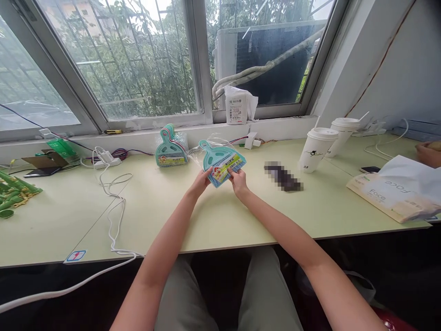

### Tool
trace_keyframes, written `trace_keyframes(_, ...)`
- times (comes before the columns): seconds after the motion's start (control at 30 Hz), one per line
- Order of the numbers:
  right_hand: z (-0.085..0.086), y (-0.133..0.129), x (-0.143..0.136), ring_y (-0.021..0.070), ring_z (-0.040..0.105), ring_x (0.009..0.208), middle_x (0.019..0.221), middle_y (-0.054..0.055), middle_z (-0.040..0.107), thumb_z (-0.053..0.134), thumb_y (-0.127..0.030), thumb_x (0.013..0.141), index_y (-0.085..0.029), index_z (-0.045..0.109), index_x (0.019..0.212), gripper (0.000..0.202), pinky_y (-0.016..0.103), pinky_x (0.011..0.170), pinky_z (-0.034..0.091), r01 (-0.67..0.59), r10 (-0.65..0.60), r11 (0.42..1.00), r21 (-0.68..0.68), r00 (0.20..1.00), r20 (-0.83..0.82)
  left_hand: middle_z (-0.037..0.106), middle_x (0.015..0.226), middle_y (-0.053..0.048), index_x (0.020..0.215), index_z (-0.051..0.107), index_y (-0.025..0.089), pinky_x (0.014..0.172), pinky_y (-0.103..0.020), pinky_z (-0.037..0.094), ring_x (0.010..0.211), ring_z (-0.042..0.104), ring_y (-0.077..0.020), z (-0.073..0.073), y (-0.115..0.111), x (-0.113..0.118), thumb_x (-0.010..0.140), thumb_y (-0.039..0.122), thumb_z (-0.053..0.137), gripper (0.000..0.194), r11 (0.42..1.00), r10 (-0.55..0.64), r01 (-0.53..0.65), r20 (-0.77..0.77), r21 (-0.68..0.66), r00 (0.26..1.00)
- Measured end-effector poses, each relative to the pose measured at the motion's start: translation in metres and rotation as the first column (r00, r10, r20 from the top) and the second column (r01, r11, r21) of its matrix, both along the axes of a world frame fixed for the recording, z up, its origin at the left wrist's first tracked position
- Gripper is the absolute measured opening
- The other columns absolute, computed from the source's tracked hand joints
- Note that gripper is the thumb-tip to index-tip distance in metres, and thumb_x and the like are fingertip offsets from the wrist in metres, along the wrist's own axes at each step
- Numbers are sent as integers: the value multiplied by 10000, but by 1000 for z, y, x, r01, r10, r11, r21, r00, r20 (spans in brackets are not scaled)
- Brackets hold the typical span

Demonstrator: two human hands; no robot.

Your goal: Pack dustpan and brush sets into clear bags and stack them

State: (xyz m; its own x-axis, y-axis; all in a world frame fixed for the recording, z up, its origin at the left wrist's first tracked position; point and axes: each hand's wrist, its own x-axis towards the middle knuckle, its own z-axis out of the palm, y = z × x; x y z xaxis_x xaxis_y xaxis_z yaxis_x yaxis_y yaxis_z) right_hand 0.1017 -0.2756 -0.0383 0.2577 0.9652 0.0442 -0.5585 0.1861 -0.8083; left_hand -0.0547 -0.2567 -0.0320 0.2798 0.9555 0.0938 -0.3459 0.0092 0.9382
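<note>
Both of my hands grip a teal mini dustpan set [220,158] with a yellow printed label and blue bristles along its lower edge. It is tilted, its handle pointing up and left, above the table. My left hand [201,180] is closed on its lower left side, thumb on the front. My right hand [238,179] pinches the lower right edge. Clear plastic wrap [196,158] shows at its left. Behind and to the left stands a stack of similar dustpans [171,149] in teal and pink, upright against the windowsill.
White cables [117,202] and a power strip [107,160] lie at left, near bamboo stalks [17,193]. Lidded paper cups [315,151] and a tissue pack [396,193] stand at right. A blurred dark object [283,176] lies between. Another person's hand [429,154] is at the right edge.
</note>
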Motion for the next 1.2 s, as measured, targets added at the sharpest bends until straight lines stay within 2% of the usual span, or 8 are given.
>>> trace_keyframes(0.1,0,2,2,189,673,981,1023,55,701,717,-224,715,-190,586,904,233,330,841,581,81,-81,997,-13,997,5,668,1201,-91,1158,635,174,971,-386,504,1126,619,-266,-1,-7,12,759,422,745,482,993,-112,111,-23,-30,993)
trace_keyframes(0.2,2,2,3,189,661,1006,1027,57,697,704,-220,703,-193,576,909,244,314,833,578,86,-86,996,-4,996,-2,646,1244,-102,1183,624,169,993,-381,490,1171,595,-272,2,-12,18,768,487,723,532,992,-122,122,31,-8,992)
trace_keyframes(0.37,3,-1,-1,182,654,1016,1069,59,679,698,-213,711,-194,572,919,244,314,840,576,67,-67,998,7,998,2,656,1207,-99,1217,568,183,1006,-416,475,1163,596,-282,1,-13,27,645,341,836,650,992,60,-64,46,107,997)
trace_keyframes(0.53,5,-5,-5,173,651,1002,1051,50,673,682,-186,726,-193,574,912,215,309,861,578,44,-44,999,30,999,-15,667,1156,-75,1162,546,196,958,-400,503,1126,612,-271,-11,-6,35,709,312,759,513,952,306,-307,74,3,949)
trace_keyframes(0.67,4,-5,-7,180,648,1020,1039,45,672,689,-182,717,-196,577,915,228,320,887,575,16,-13,997,69,999,-39,643,1203,-55,1232,490,239,950,-373,509,1142,602,-243,-10,-8,34,814,335,659,461,936,345,-350,119,26,931)
trace_keyframes(0.87,0,-4,-8,212,642,1045,1028,45,680,754,-211,670,-199,592,906,287,367,909,572,23,-17,997,70,996,-88,575,1287,-100,1365,344,231,910,-327,522,1150,596,-231,-2,-19,37,852,274,626,587,894,430,-440,115,81,895)
trace_keyframes(1.03,-3,-5,-14,212,649,1022,1012,45,683,768,-212,658,-202,598,888,287,374,911,574,16,-9,997,72,995,-95,560,1300,-107,1321,397,214,904,-314,520,1162,587,-222,-6,-17,38,907,310,533,446,852,514,-520,91,63,853)
trace_keyframes(1.2,1,-6,-13,220,641,1064,1063,52,684,763,-220,666,-209,597,931,313,382,920,569,38,-28,996,83,993,-116,567,1303,-85,1279,442,230,972,-346,487,1219,545,-234,-6,-21,40,882,407,573,454,853,492,-490,34,183,870)
